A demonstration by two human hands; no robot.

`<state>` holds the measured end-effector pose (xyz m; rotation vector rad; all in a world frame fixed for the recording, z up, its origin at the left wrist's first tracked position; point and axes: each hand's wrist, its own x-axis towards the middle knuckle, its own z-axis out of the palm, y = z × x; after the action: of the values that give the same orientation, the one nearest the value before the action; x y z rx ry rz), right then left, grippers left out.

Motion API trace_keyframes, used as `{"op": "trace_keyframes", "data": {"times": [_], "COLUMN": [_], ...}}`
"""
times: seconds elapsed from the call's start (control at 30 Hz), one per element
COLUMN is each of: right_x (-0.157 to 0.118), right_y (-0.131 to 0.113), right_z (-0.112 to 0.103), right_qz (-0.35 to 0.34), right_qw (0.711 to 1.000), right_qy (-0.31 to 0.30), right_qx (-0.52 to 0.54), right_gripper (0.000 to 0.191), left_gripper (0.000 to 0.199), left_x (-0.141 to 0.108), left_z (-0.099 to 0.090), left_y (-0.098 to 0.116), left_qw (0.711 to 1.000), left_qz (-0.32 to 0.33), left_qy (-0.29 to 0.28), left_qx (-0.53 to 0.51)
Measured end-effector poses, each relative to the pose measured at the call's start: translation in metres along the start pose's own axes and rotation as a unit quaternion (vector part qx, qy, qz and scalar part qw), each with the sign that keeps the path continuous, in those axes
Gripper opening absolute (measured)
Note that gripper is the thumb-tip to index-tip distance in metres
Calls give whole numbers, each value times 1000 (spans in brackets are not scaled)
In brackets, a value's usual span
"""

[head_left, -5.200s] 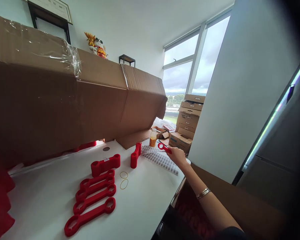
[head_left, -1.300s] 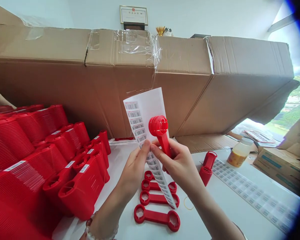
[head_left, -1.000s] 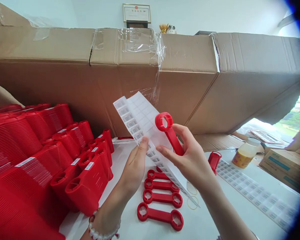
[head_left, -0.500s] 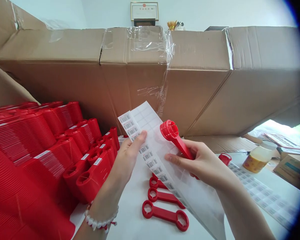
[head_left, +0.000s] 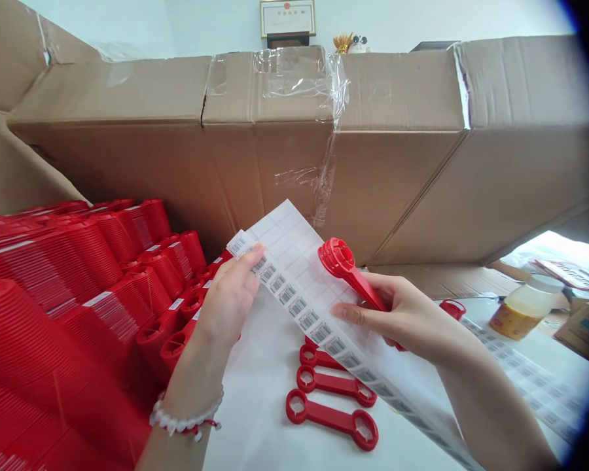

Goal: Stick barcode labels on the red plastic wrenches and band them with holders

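My left hand [head_left: 230, 297] pinches the upper left edge of a white label sheet [head_left: 287, 235], thumb over a column of barcode stickers. A beaded bracelet circles that wrist. In my right hand [head_left: 392, 311] is a small stack of red plastic wrenches [head_left: 356, 278], ring ends pointing up and left; its thumb or finger also touches the sheet. The sheet slants down to the right and covers part of the table. Beneath it, several separate red wrenches [head_left: 331, 417] lie on the white table, some partly hidden by the sheet.
Banded stacks of red wrenches [head_left: 98, 261] fill the left side. A large cardboard box wall [head_left: 275, 157] stands behind. At the right are a jar with yellow contents [head_left: 520, 311], another barcode sheet [head_left: 530, 373], a red piece [head_left: 452, 309] and a small box [head_left: 584, 330].
My left hand has moved left and up along the sheet to its corner area. The barcode column has shifted and shows more fully. My right hand still holds the red stack.
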<state>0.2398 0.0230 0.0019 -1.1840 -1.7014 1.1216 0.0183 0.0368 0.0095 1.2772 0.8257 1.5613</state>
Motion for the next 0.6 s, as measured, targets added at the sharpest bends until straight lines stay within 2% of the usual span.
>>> {"op": "trace_keyframes", "data": {"times": [0.17,0.27,0.37,0.47,0.6], "right_x": [2,4,5,6,9], "right_y": [1,4,5,4,7], "right_z": [-3,-4,-4,-1,3], "right_qz": [-4,1,10,15,3], "right_qw": [1000,1000,1000,999,989], "right_qy": [-13,-14,-8,37,143], "right_qx": [-3,-15,-23,-7,38], "right_gripper": [29,30,31,33,40], "left_gripper": [34,30,35,47,58], "left_x": [4,6,8,7,1], "left_z": [-12,-20,-23,-18,-1], "left_y": [1,0,-3,-7,-14], "left_qw": [998,998,998,994,980], "left_qz": [11,17,12,9,-27], "left_qy": [-40,-41,-56,-111,-195], "left_qx": [-41,-37,-18,-5,17]}}
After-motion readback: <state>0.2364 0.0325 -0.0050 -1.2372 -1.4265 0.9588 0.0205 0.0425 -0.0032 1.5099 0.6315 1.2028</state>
